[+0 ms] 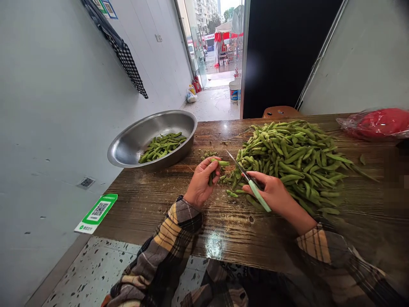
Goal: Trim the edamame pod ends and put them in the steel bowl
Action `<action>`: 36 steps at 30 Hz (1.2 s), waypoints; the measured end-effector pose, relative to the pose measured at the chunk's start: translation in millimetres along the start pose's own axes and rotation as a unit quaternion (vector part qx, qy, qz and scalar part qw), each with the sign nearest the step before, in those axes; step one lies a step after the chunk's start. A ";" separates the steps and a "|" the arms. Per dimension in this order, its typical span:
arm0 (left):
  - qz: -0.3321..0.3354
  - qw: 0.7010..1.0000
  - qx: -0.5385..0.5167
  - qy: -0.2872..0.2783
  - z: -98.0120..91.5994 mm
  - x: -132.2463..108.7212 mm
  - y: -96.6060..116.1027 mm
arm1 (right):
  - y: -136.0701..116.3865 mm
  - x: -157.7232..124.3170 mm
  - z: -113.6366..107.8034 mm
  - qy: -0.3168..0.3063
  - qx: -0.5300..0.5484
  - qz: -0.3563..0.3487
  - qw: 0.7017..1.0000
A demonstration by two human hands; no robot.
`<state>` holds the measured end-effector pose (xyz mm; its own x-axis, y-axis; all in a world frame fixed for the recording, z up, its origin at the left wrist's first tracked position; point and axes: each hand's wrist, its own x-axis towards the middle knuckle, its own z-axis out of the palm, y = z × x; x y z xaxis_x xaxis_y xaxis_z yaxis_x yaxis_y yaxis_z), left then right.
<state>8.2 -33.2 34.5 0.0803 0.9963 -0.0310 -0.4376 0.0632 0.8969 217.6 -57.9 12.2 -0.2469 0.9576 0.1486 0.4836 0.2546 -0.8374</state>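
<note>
Green pods point(297, 157) lie heaped on a dark wooden table point(230, 232) before a person whose left hand point(204, 177) pinches a single pod point(224, 163); the right hand point(272, 190) grips pale-green-handled scissors point(259, 197), blades just beside the pod's end. From where I stand, trimming looks under way; the next snip would call for a steady hold. Further pods point(164, 146) sit in a steel basin point(126, 149).

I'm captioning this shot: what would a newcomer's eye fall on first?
Probably the heap of green pods right of centre on the wooden table. Then the steel basin at back left, with a smaller batch inside. Nearer, the left hand pinches a pod and the right hand holds green-handled scissors.
</note>
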 end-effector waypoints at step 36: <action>0.029 0.922 0.356 -0.152 7.4 -4.5 -2.6 | 1.8 -2.5 -6.6 -0.035 -0.070 -0.089 0.993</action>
<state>15.6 -38.3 35.6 0.3694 0.9277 0.0546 0.2405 -0.1522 0.9586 224.7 -58.9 13.8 -0.3953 0.8848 0.2468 0.5375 0.4407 -0.7189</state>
